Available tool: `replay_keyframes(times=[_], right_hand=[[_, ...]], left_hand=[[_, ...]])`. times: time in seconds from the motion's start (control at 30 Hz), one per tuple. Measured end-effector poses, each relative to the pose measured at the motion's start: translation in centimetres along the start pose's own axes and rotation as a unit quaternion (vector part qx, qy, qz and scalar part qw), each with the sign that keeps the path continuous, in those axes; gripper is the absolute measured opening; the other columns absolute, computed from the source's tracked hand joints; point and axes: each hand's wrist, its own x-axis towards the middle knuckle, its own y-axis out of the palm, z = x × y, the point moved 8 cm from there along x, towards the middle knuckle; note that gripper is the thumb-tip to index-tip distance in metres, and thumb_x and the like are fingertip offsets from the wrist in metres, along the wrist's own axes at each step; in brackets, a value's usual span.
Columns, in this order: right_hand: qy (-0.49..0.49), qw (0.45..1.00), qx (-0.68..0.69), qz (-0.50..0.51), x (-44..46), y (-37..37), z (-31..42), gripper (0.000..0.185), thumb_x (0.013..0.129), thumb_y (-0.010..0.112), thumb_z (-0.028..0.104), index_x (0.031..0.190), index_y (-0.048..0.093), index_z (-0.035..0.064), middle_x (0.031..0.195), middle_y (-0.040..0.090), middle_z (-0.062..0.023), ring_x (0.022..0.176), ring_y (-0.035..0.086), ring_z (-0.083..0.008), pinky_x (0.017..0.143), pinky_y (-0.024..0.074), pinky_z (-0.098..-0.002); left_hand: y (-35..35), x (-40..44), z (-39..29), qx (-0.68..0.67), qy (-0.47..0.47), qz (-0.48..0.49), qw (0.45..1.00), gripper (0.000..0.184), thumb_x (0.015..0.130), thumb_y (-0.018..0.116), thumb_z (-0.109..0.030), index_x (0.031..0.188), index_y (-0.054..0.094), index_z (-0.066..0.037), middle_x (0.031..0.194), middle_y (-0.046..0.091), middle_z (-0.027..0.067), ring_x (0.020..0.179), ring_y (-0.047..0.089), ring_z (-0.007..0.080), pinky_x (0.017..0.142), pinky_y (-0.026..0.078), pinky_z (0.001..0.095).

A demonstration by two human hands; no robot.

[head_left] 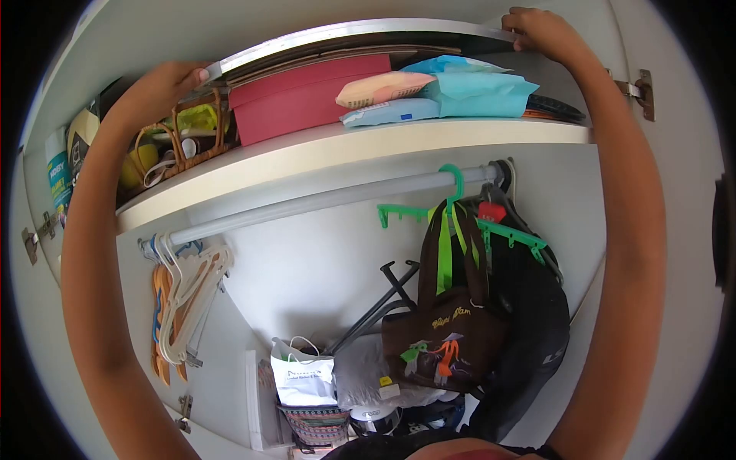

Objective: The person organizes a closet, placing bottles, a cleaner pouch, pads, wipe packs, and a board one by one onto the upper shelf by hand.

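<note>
Both arms reach up into a wardrobe. My left hand [165, 90] grips the left end of a long flat board with a pale edge [345, 31], its thumb on the corner. At the right end, the fingers of my right hand [529, 31] are closed on the same board. It lies above a red box [307, 96] and some flat cardboard on the upper shelf [368, 146]. Beside the box are blue and peach soft packs [483, 92]. A wicker basket [180, 142] stands below my left hand.
A rail [330, 201] under the shelf carries white and wooden hangers [188, 307], a green clip hanger [506, 232], a brown bag [445, 337] and dark clothing [529, 330]. Lower down are a white bag [304, 378] and plastic-wrapped items [360, 368]. A spray can [57, 172] stands far left.
</note>
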Motion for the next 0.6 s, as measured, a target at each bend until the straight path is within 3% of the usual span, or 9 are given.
replay_keyframes(times=[0.1,0.2,0.33,0.43,0.5,0.53,0.6], right_hand=[[-0.015,1.000,-0.002,0.001,0.1,0.2,0.2,0.021,0.071,0.068,0.013,0.091,0.059,0.0100,0.089,0.061,-0.0044,0.083,0.060,-0.0255,0.072,0.0477,-0.0380],[-0.023,0.998,0.052,-0.024,-0.9,0.1,0.0,0.021,0.072,0.068,0.015,0.091,0.060,0.0099,0.088,0.061,-0.0048,0.083,0.060,-0.0255,0.073,0.0471,-0.0380],[0.015,0.995,0.095,-0.038,-1.6,-0.1,-1.1,0.023,0.072,0.069,0.018,0.091,0.060,0.0092,0.086,0.059,-0.0060,0.081,0.059,-0.0256,0.073,0.0459,-0.0378],[-0.023,0.993,0.107,-0.051,-1.7,0.5,-1.0,0.025,0.070,0.070,0.015,0.092,0.060,0.0085,0.085,0.059,-0.0072,0.079,0.059,-0.0261,0.071,0.0459,-0.0371],[-0.023,0.991,0.128,-0.027,-1.6,0.7,-0.8,0.025,0.070,0.070,0.014,0.092,0.060,0.0085,0.086,0.059,-0.0073,0.081,0.059,-0.0266,0.072,0.0461,-0.0376],[-0.018,0.989,0.146,-0.003,-1.6,0.9,-0.6,0.025,0.069,0.070,0.013,0.091,0.060,0.0086,0.088,0.060,-0.0073,0.083,0.059,-0.0271,0.073,0.0463,-0.0381],[-0.038,0.988,0.148,-0.001,-1.2,0.5,-0.1,0.025,0.069,0.069,0.011,0.092,0.060,0.0090,0.088,0.060,-0.0076,0.084,0.059,-0.0276,0.073,0.0464,-0.0382]], left_hand=[[0.5,0.9,0.6,0.111,0.007,0.029,0.993,0.034,0.095,0.044,-0.029,0.097,0.056,0.002,0.076,0.057,0.0169,0.070,0.054,0.0274,0.068,0.043,0.0388],[0.4,1.1,0.6,0.107,0.010,0.034,0.994,0.034,0.095,0.044,-0.030,0.090,0.054,0.002,0.069,0.052,0.0158,0.064,0.051,0.0276,0.066,0.041,0.0401],[0.5,1.3,1.2,0.130,-0.063,0.098,0.985,0.031,0.094,0.044,-0.025,0.100,0.055,0.004,0.083,0.058,0.0178,0.077,0.055,0.0300,0.076,0.043,0.0387],[1.5,1.3,2.3,0.078,-0.027,0.047,0.995,0.032,0.094,0.046,-0.024,0.112,0.054,0.000,0.097,0.060,0.0189,0.089,0.056,0.0314,0.083,0.042,0.0376],[0.1,0.5,-0.2,0.072,0.124,-0.117,0.983,0.028,0.091,0.050,-0.025,0.104,0.058,-0.002,0.086,0.061,0.0177,0.082,0.058,0.0314,0.075,0.044,0.0401],[-0.3,0.0,-1.0,0.071,0.138,-0.169,0.973,0.028,0.088,0.054,-0.023,0.107,0.058,-0.003,0.093,0.063,0.0180,0.087,0.060,0.0334,0.077,0.045,0.0407],[0.2,0.6,-1.3,0.085,0.094,-0.104,0.987,0.030,0.087,0.055,-0.019,0.113,0.055,-0.005,0.096,0.062,0.0183,0.088,0.059,0.0342,0.079,0.045,0.0403]])
